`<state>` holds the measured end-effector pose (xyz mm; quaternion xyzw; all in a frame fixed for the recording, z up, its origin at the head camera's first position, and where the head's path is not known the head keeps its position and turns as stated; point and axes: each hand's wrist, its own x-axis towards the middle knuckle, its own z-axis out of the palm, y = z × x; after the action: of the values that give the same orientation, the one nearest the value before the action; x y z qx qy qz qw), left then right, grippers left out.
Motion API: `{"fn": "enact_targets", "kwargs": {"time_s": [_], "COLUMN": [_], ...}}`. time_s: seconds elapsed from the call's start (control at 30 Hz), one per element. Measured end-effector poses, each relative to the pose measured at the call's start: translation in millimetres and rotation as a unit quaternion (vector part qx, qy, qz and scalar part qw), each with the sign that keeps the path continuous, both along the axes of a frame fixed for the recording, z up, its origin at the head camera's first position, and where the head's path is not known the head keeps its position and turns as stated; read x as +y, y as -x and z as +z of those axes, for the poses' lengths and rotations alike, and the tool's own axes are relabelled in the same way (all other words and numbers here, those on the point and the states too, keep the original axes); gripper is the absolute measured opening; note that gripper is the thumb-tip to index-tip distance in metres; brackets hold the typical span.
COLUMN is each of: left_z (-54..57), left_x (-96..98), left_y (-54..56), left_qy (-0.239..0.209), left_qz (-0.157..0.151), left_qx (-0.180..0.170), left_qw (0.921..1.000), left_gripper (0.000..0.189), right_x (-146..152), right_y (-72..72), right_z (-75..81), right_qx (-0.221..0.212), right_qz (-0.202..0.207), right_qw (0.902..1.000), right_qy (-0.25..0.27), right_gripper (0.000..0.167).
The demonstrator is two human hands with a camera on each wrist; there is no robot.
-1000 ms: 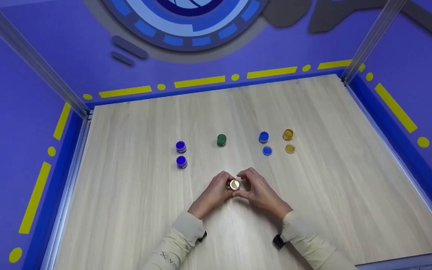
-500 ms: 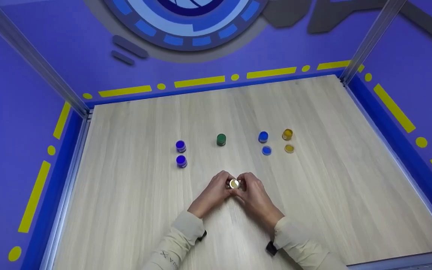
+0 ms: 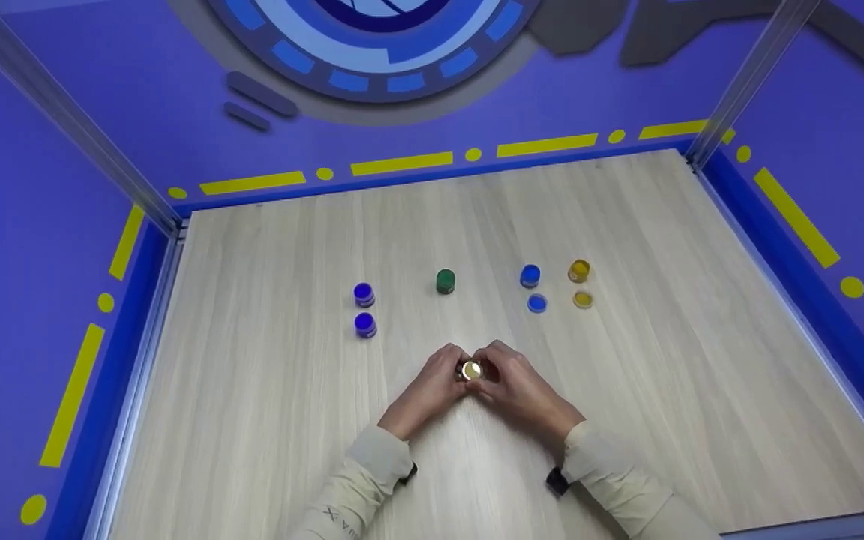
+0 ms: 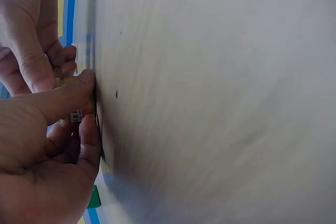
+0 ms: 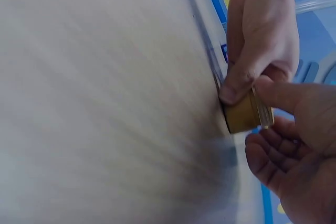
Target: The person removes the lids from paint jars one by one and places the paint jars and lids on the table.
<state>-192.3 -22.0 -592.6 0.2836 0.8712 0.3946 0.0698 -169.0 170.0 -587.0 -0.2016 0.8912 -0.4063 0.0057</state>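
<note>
A small gold-coloured paint jar (image 3: 472, 370) with a clear lid (image 5: 264, 110) stands upright between my hands at the near middle of the table. My left hand (image 3: 432, 381) grips its body low down, thumb across the side in the left wrist view. From the right, my right hand (image 3: 516, 381) pinches the lid, its thumb on the rim in the right wrist view. Part of a printed label (image 4: 76, 115) shows between the left thumb and fingers. Fingers hide much of the jar's side.
Two purple jars (image 3: 364, 325) stand to the left, a green jar (image 3: 445, 282) behind the hands. At right are a blue jar (image 3: 529, 276) with a blue lid (image 3: 537, 303) before it, and an ochre jar (image 3: 579, 271) with its lid (image 3: 583, 300). Blue walls (image 3: 432, 135) enclose the table.
My right hand's fingers, spread apart around the jar a second ago, have come in onto its lid. The left hand has kept its hold on the jar at the same spot.
</note>
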Motion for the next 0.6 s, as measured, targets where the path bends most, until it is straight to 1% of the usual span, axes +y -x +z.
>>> {"fn": "enact_targets", "kwargs": {"time_s": [0.1, 0.17, 0.23, 0.3, 0.37, 0.47, 0.6], "left_z": [-0.1, -0.4, -0.3, 0.0, 0.4, 1.0, 0.6], "left_x": [-0.2, -0.3, -0.5, -0.4, -0.5, -0.6, -0.6], "left_y": [-0.3, -0.3, -0.1, 0.3, 0.6, 0.7, 0.4], "left_qy": [0.001, 0.001, 0.001, 0.0, 0.0, 0.003, 0.004], "left_qz": [0.001, 0.0, 0.0, -0.001, -0.001, 0.001, 0.005], "left_qx": [0.001, -0.002, -0.007, -0.01, -0.015, -0.014, -0.017], "left_qw": [1.0, 1.0, 1.0, 1.0, 0.9999, 0.9999, 0.9998], "left_gripper": [0.028, 0.028, 0.028, 0.027, 0.027, 0.029, 0.03], "right_x": [7, 11, 14, 15, 16, 17, 14], "right_y": [6.1, 9.5, 12.0, 13.5, 13.5, 11.4, 6.3], "right_z": [1.1, 2.2, 2.5, 2.6, 2.0, -0.4, -4.6], "right_qx": [-0.006, -0.003, -0.001, 0.0, -0.006, -0.017, -0.018], "right_qz": [0.049, 0.082, 0.107, 0.124, 0.127, 0.119, 0.081], "right_qw": [0.9988, 0.9966, 0.9942, 0.9922, 0.9917, 0.9925, 0.9955], "right_qy": [-0.006, 0.0, 0.007, 0.014, 0.018, 0.022, 0.045], "right_gripper": [0.029, 0.029, 0.031, 0.033, 0.036, 0.044, 0.054]}}
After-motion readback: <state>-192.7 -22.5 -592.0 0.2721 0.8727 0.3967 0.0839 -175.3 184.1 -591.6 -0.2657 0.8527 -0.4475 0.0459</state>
